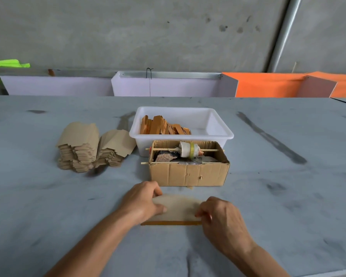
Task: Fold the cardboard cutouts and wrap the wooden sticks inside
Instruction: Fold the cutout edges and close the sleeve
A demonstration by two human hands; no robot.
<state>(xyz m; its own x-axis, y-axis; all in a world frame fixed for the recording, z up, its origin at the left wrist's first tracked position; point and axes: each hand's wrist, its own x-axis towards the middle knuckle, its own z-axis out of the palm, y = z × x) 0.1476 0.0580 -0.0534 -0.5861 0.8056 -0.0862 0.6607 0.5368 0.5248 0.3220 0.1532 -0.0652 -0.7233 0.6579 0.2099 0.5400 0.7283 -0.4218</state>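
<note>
Left hand (143, 200): grips the left end of a pale cardboard cutout (178, 208), fingers curled over its far edge and thumb pressed on top.
Right hand (221, 214): pinches the right end of the same cutout, fingers bent round the edge.
Cutout: lies near the person in the middle of the desk (48, 196), just in front of the brown box; it looks curved or half folded, a bit blurry so hard to say more.
Wooden stick (171, 223): an orange-brown strip showing along the near edge of the cutout, running between the two hands. Can't tell whether it's one stick or several.
White tub (218, 134): further back, centre of the desk, with a pile of orange-brown wooden sticks (164, 126) leaning in its left half.
Brown box (188, 173): open cardboard box right in front of the tub, touching or nearly so. A thin skewer (162, 149) goes across its top carrying a white spool (188, 149) with a yellow band. Some crumpled stuff sits underneath, can't make it out.
Spare cutouts (84, 148): two stacks of tan cardboard on the left, beside the tub.
Background: grey concrete wall, white and orange panels behind the desk.
</note>
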